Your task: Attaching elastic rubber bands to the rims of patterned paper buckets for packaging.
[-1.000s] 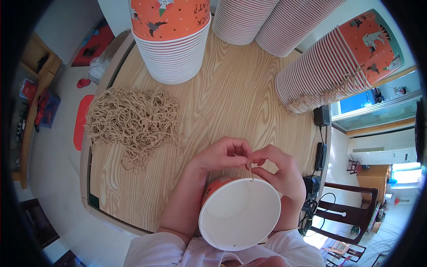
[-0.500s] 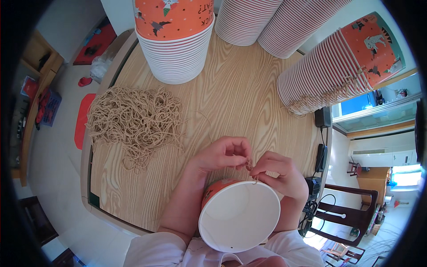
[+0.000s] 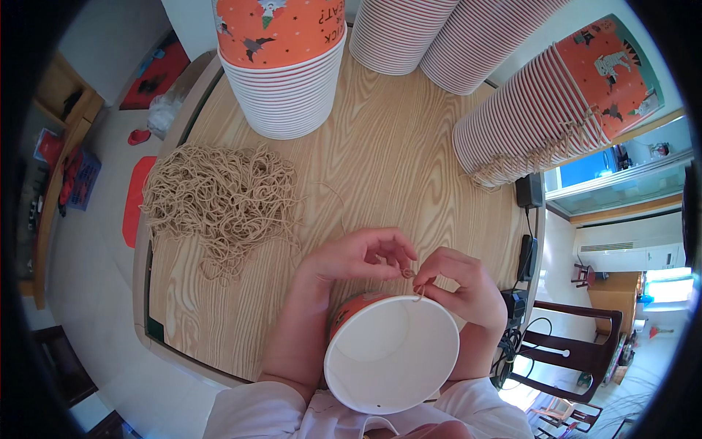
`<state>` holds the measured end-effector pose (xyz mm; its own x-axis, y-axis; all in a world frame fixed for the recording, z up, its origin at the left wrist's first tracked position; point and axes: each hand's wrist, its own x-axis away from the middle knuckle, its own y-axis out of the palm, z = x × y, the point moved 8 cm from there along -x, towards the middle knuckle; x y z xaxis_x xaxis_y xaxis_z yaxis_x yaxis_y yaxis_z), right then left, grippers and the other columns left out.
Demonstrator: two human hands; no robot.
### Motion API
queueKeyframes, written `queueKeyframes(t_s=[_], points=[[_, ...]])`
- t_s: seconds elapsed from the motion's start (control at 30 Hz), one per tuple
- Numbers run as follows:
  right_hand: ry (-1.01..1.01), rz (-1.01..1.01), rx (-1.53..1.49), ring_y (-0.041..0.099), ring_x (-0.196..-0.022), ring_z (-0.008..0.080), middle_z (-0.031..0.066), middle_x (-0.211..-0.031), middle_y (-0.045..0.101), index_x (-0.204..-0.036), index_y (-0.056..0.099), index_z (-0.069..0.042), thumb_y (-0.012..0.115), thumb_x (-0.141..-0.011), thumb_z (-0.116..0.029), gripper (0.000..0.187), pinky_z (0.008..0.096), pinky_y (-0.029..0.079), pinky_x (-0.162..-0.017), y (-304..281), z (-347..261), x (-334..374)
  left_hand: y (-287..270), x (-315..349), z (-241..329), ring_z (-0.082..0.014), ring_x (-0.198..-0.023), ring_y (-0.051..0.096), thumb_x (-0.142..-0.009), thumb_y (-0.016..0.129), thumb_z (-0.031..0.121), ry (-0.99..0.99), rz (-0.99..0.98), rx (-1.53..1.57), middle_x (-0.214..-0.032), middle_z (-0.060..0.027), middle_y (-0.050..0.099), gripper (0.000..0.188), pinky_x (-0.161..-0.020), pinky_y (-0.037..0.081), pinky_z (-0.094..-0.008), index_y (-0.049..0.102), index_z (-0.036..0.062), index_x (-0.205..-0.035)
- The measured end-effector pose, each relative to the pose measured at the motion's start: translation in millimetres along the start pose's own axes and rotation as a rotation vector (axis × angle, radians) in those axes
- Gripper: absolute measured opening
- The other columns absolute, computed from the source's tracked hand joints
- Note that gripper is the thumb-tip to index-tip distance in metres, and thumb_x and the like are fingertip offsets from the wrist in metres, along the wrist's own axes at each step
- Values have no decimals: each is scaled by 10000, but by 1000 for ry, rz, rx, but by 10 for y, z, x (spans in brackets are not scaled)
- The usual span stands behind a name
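A paper bucket (image 3: pixel 391 355), white inside and orange outside, leans against my body with its opening toward me. A small hole shows near its lower rim. Just above the upper rim, a piece of thin tan twine (image 3: pixel 408 273) makes a small knot or loop. My left hand (image 3: pixel 369 254) is curled with its thumb and fingers at this loop. The fingertips of my right hand (image 3: pixel 461 284) pinch the twine where it runs down to the rim. A tangled heap of tan twine (image 3: pixel 223 201) lies on the table, left of my hands.
On the wooden table (image 3: pixel 380 146) stand a stack of orange and white buckets (image 3: pixel 281 80) and further white-rimmed stacks (image 3: pixel 402 36) behind. Another stack (image 3: pixel 534 110) at the right has twine handles along its side. Black adapters and cables (image 3: pixel 515 304) line the right edge, near a dark chair (image 3: pixel 570 344).
My left hand has shifted slightly left and its fingers have loosened and spread a little at the twine loop. The right hand and the bucket stay nearly in place.
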<state>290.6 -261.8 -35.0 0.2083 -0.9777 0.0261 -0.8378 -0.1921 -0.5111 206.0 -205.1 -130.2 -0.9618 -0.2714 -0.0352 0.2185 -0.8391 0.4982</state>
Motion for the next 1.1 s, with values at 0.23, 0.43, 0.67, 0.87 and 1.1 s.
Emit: queueKeyframes(t_s=[0.23, 0.43, 0.67, 0.87, 1.1], points=[[-19, 13, 35, 630, -718, 205, 82, -797, 594, -856, 654, -24, 677, -733, 45, 144, 283, 500, -619, 24, 31, -3, 80, -54, -107, -69, -868, 577, -811, 708, 103, -42, -76, -40, -960, -1, 626, 307, -737, 474, -222, 587, 61, -1089], [40, 38, 36, 616, -704, 202, 68, -773, 576, -871, 675, -47, 692, -730, 29, 161, 286, 482, -592, 16, 45, 0, 71, -76, -121, -42, -818, 550, -816, 695, 76, 17, -56, 23, -919, 26, 620, 214, -698, 455, -206, 625, 56, -1016], [50, 38, 34, 614, -701, 198, 69, -768, 571, -869, 673, -44, 690, -730, 35, 161, 283, 478, -592, 15, 47, 4, 83, -79, -140, -34, -793, 530, -816, 688, 61, 14, -96, -3, -875, 31, 615, 126, -681, 441, -199, 653, 51, -936], [29, 45, 59, 608, -696, 189, 71, -760, 569, -873, 663, -40, 689, -727, 35, 167, 277, 475, -591, -25, 36, 15, 86, -64, -99, -29, -780, 523, -820, 686, 65, -19, -64, -38, -844, 34, 606, 163, -672, 431, -193, 660, 56, -981], [35, 68, 65, 605, -694, 186, 69, -759, 569, -856, 654, -35, 686, -725, 39, 154, 275, 477, -598, -3, 13, -12, 68, -90, -194, -42, -782, 539, -830, 678, 71, -27, -56, -42, -840, 27, 606, 136, -699, 449, -202, 657, 48, -962]])
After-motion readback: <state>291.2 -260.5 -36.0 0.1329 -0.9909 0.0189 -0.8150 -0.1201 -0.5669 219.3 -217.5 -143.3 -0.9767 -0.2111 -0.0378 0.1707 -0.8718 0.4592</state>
